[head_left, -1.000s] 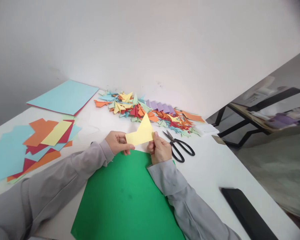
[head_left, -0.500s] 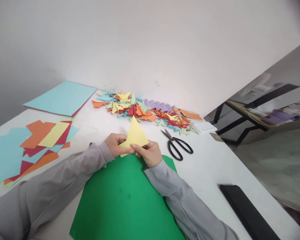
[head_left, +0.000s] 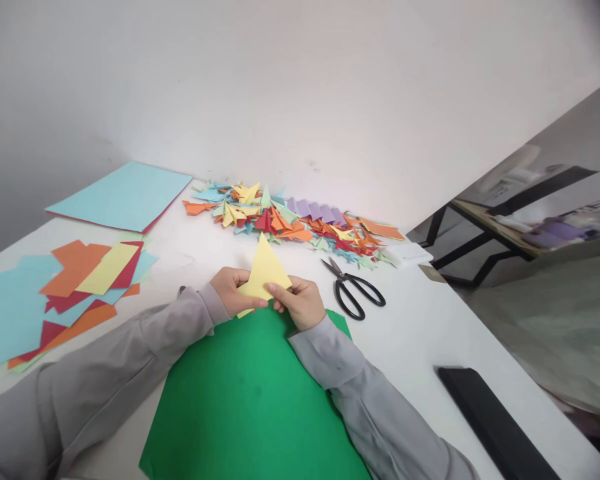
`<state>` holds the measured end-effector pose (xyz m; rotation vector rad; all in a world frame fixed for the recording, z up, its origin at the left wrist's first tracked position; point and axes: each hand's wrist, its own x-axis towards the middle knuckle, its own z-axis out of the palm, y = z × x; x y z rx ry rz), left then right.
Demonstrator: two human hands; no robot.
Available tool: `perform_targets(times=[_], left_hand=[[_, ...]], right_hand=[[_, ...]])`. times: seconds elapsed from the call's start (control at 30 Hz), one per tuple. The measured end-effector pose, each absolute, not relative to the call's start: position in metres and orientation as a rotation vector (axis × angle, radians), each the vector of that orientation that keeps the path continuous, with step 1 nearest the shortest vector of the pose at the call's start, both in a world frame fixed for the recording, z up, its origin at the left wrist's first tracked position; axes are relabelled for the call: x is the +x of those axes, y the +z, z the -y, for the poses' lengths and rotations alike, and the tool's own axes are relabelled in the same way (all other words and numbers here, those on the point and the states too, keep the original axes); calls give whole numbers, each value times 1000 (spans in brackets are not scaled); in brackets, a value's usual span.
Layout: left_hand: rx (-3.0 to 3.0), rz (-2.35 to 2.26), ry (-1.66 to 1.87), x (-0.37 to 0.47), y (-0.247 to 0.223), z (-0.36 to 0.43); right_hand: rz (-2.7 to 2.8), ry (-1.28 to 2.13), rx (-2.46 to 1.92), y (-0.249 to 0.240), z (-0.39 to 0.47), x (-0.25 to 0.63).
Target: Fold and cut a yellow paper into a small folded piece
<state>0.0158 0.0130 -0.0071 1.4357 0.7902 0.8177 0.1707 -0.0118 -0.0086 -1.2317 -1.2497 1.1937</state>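
Observation:
Between my two hands is a folded piece of yellow paper (head_left: 265, 263) with a pointed top, held above the far end of a green sheet (head_left: 260, 393). My left hand (head_left: 234, 291) pinches its lower left side, thumb lying along the bottom edge. On the lower right, my right hand (head_left: 300, 302) grips the paper with the thumb pressed on its front face; its other fingers are partly hidden behind. Scissors (head_left: 353, 287) with black handles lie to the right of my right hand, blades partly spread.
Behind my hands, a heap of small folded paper pieces (head_left: 280, 223) runs along the wall. Cut coloured papers (head_left: 80, 280) overlap at the left, below a large light-blue sheet (head_left: 125, 193). A long black object (head_left: 490, 420) lies near the table's right edge.
The yellow paper has shifted slightly left and tilted in my hands. My right thumb has slid a little up and right across its face.

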Motion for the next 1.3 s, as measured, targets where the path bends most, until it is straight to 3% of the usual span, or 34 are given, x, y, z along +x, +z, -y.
perform_targets(times=[0.77, 1.3], left_hand=[[1333, -776, 800, 15, 3, -13], [1256, -891, 867, 17, 4, -16]], right_hand=[[1278, 1273, -1216, -7, 14, 168], [857, 1230, -1086, -9, 7, 176]])
